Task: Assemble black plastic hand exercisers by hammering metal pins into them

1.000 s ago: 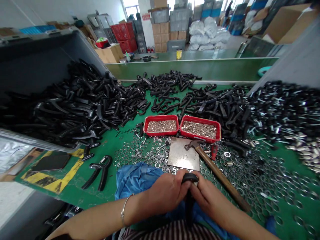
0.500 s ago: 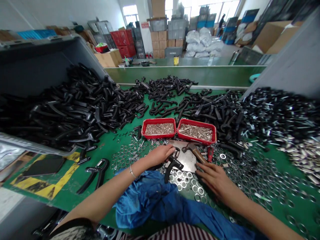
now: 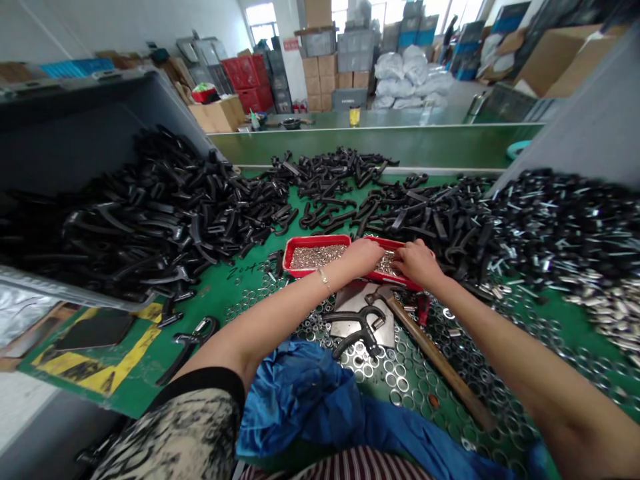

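Red plastic trays (image 3: 315,241) sit side by side on the bench, one holding small metal bits and the other short metal pins, and both hands are at them. Behind the bench, cardboard boxes (image 3: 320,67), red crates (image 3: 245,73) and white sacks (image 3: 405,77) stand across the workshop floor. A green mat (image 3: 240,287) covers the bench. To the left, a large grey bin (image 3: 100,107) tilts toward the mat, brimming with black plastic handles (image 3: 150,227) that spill across it and spread behind the trays. To the right lies a heap of black parts mixed with metal pieces (image 3: 560,227).

Loose metal rings (image 3: 405,373) are scattered in front of the trays. Among them lie a flat steel plate (image 3: 353,300) and a wooden-handled hammer (image 3: 440,360), its head just beside the plate. A black spring hand grip (image 3: 355,330) rests on the plate, and another (image 3: 187,350) lies on the mat to the left. A blue cloth (image 3: 295,400) is bunched in the person's lap.

The left hand (image 3: 363,259), with a thin bracelet (image 3: 324,276) at the wrist, curls over the inner end of the left tray. The right hand (image 3: 417,263) curls over the right tray's rim. The fingers hide whether either hand is grasping anything.
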The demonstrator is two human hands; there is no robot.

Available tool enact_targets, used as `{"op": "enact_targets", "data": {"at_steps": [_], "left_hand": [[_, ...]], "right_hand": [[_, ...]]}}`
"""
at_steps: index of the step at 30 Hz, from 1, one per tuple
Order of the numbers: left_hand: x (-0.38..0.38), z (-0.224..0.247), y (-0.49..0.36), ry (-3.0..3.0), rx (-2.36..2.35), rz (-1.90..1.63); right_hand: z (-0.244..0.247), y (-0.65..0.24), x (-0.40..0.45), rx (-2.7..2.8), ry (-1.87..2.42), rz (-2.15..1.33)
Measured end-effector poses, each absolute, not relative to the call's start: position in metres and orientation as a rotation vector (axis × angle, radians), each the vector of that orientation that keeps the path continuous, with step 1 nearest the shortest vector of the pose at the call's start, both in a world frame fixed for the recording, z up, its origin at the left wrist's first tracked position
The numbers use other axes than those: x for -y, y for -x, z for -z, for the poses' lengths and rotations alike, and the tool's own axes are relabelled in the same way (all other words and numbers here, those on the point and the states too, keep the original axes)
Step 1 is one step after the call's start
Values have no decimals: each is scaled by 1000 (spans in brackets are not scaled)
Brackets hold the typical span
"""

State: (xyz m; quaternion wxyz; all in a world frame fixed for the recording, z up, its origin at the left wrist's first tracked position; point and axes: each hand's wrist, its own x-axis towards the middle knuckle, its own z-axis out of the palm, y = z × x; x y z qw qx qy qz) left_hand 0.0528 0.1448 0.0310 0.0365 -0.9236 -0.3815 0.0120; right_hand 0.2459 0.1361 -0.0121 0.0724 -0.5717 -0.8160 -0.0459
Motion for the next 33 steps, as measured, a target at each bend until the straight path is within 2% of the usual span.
{"op": "enact_targets", "data": {"at_steps": [5, 8, 12, 18, 22, 25, 28, 33], "left_hand": [[-176, -3, -76, 2860, 1137, -133], [-177, 8, -72, 2866, 1132, -66], [-170, 14, -64, 2855, 1193, 284], [-144, 4, -51, 2815, 1628, 874], [-99, -4, 1, 2891, 1654, 1186], [-56, -2, 45, 2973, 1821, 1206], [-25, 3, 59, 3075, 2083, 1138], [-14, 10, 29, 3205, 1711, 915]], "right_hand": [[28, -242, -145, 2416, 1722, 111], [31, -245, -139, 2359, 1736, 112], [30, -242, -133, 2204, 1659, 65], [16, -242, -131, 2098, 1611, -21], [4, -247, -75, 1963, 1485, -263], [13, -242, -9, 2133, 1420, -547], [30, -231, 40, 2370, 1361, -551], [35, -225, 49, 2531, 1412, -475]]}}
